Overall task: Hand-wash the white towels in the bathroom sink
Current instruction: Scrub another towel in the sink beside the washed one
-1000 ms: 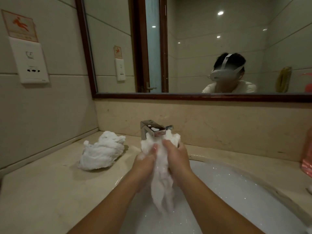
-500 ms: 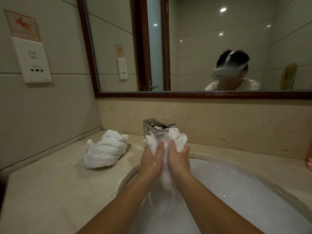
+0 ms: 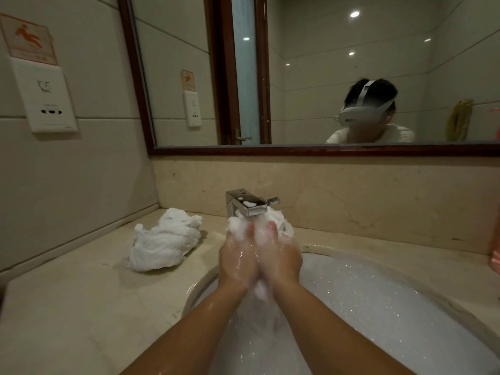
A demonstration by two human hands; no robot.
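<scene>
A wet, soapy white towel (image 3: 259, 227) is bunched between both my hands just under the chrome faucet (image 3: 247, 204). My left hand (image 3: 236, 259) and my right hand (image 3: 281, 257) squeeze it from either side, palms facing each other, with a small tail of cloth poking out below them. Water runs down from the towel into the white sink (image 3: 392, 301), which holds foamy water. A second white towel (image 3: 165, 240) lies crumpled on the counter left of the sink.
The beige stone counter (image 3: 73, 307) wraps around the sink, with a tiled wall and a socket plate (image 3: 47, 104) on the left. A dark-framed mirror (image 3: 297, 71) hangs above the backsplash. A pink object (image 3: 495, 255) sits at the right edge.
The hanging tail of the towel has been gathered up into my hands, which rose closer to the faucet and now press the cloth into a tighter ball.
</scene>
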